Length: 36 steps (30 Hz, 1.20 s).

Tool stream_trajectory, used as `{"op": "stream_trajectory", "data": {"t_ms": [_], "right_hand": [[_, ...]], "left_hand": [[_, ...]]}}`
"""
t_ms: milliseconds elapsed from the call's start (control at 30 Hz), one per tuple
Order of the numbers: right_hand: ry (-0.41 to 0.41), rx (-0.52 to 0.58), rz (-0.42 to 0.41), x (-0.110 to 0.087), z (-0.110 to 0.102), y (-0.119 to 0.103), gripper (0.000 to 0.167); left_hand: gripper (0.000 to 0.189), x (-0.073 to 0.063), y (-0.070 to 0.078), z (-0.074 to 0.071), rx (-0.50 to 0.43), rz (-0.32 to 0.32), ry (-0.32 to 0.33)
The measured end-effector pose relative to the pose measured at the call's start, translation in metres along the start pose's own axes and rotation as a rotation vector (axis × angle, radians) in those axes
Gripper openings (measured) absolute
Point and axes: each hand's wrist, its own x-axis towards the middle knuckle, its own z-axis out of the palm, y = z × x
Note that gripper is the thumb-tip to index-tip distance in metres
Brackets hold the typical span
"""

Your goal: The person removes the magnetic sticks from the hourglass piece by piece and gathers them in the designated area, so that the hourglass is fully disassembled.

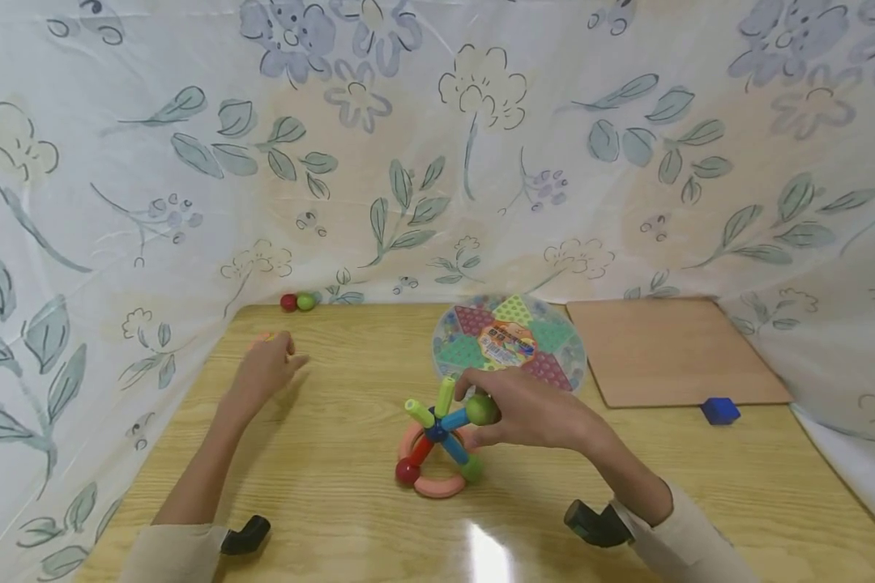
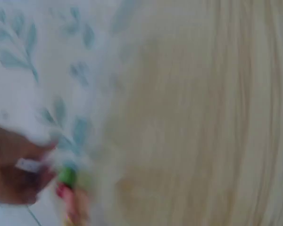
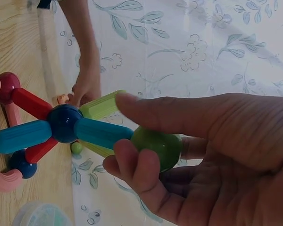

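A magnetic stick-and-ball structure stands on the table, with a dark blue ball [image 3: 65, 123] where red, blue and light green rods meet above a ring of pink curved pieces [image 1: 440, 487]. My right hand [image 1: 535, 409] pinches a green ball [image 3: 156, 148] between thumb and fingers. That ball sits at the end of a blue rod [image 3: 104, 133] joined to the dark blue ball. At the table's left side, my left hand [image 1: 262, 376] hovers by small pink and green pieces [image 2: 75, 197], thumb and forefinger apart. The left wrist view is blurred.
A round Chinese checkers set [image 1: 510, 344] lies behind the structure. To its right are a brown board [image 1: 678, 348] and a blue block [image 1: 720, 410]. A red ball [image 1: 288, 302] and a green ball [image 1: 305, 301] sit at the back left edge, against the floral cloth [image 1: 379, 162].
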Motion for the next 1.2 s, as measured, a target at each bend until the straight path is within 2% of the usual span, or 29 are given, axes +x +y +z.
{"op": "stream_trajectory", "data": {"t_ms": [33, 133, 200, 267, 333, 433, 567, 733, 900, 1033, 1200], "right_hand": [[-0.002, -0.006, -0.003, 0.000, 0.000, 0.000, 0.038], [-0.004, -0.013, -0.018, 0.000, 0.001, 0.001, 0.035], [0.001, -0.010, -0.033, 0.000, 0.001, 0.001, 0.034], [0.007, -0.003, -0.048, 0.000, 0.001, 0.001, 0.033], [0.019, 0.004, -0.067, 0.001, 0.002, 0.000, 0.033], [0.043, 0.009, -0.102, 0.003, 0.004, 0.000, 0.035], [0.068, 0.017, -0.140, 0.005, 0.008, 0.000, 0.038], [0.076, 0.090, -0.163, 0.005, 0.010, 0.005, 0.044], [0.079, 0.191, -0.172, 0.004, 0.013, 0.013, 0.043], [0.117, 0.211, -0.179, 0.002, 0.015, 0.016, 0.037], [0.176, 0.205, -0.196, 0.000, 0.019, 0.017, 0.034]], "left_hand": [[0.031, -0.001, 0.012, 0.000, -0.057, 0.082, -0.063], [0.041, -0.006, 0.053, 0.004, -0.231, 0.314, -0.311], [0.051, -0.011, 0.082, 0.010, -0.294, 0.416, -0.444], [0.059, -0.014, 0.107, 0.018, -0.339, 0.477, -0.527], [0.062, -0.016, 0.124, 0.025, -0.372, 0.509, -0.552], [0.056, -0.018, 0.137, 0.033, -0.430, 0.498, -0.556], [0.038, -0.017, 0.141, 0.041, -0.531, 0.495, -0.572], [0.021, -0.013, 0.143, 0.048, -0.628, 0.510, -0.595], [0.024, -0.005, 0.145, 0.052, -0.638, 0.513, -0.636], [0.031, -0.001, 0.151, 0.053, -0.630, 0.517, -0.665], [0.029, -0.001, 0.159, 0.055, -0.658, 0.525, -0.656]]}}
